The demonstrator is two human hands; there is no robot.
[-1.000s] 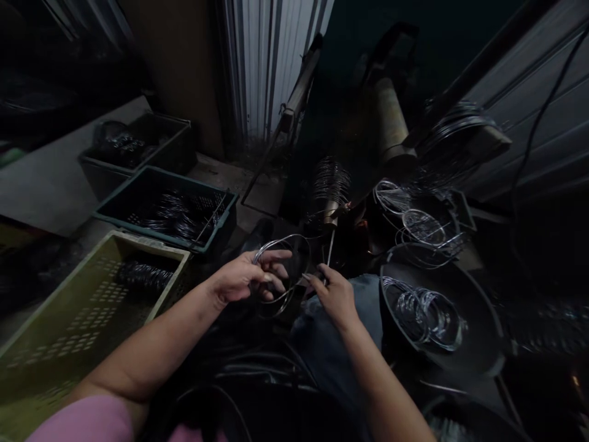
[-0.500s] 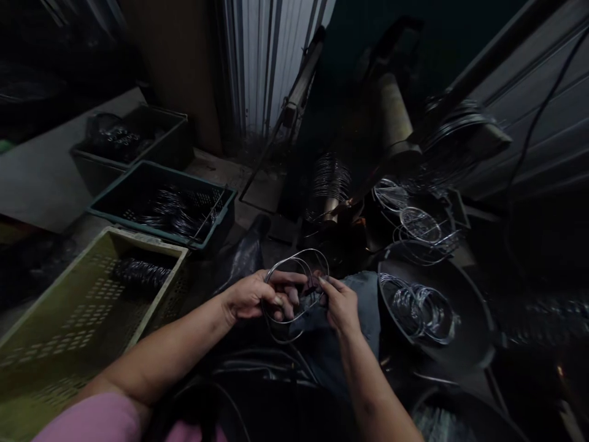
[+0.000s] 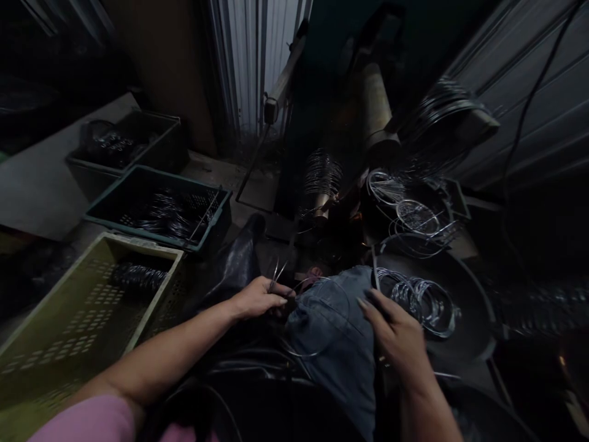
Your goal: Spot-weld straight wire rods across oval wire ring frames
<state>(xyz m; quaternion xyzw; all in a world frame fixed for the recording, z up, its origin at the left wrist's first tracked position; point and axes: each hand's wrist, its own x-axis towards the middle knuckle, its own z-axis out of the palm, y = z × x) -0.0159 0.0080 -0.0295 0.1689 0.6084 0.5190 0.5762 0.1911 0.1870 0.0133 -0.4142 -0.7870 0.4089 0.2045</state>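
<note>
My left hand [image 3: 261, 299] is closed, with thumb and fingers pinching a thin metal wire ring [image 3: 348, 307]. The ring's loop reaches right across the blue-grey trouser knee [image 3: 317, 328], and short bits of wire stick up above the fingers. My right hand [image 3: 398, 331] is apart from the ring, its thumb and fingers spread, beside the rim of a dark round basin [image 3: 476, 319]. Inside that basin lies a bunch of shiny wire rings [image 3: 426, 304]. Nothing shows between the right fingers.
On the left stand a yellow crate [image 3: 99, 319], a green crate [image 3: 156, 175] and a grey crate [image 3: 124, 138], with dark wire pieces inside. Ahead are a wire-wound spool [image 3: 323, 175], a large coil [image 3: 448, 123] and more loose rings [image 3: 416, 216].
My right hand has let go of the wire ring and moved right toward the basin, its fingers spreading. My left hand keeps the ring, which now hangs over the knee.
</note>
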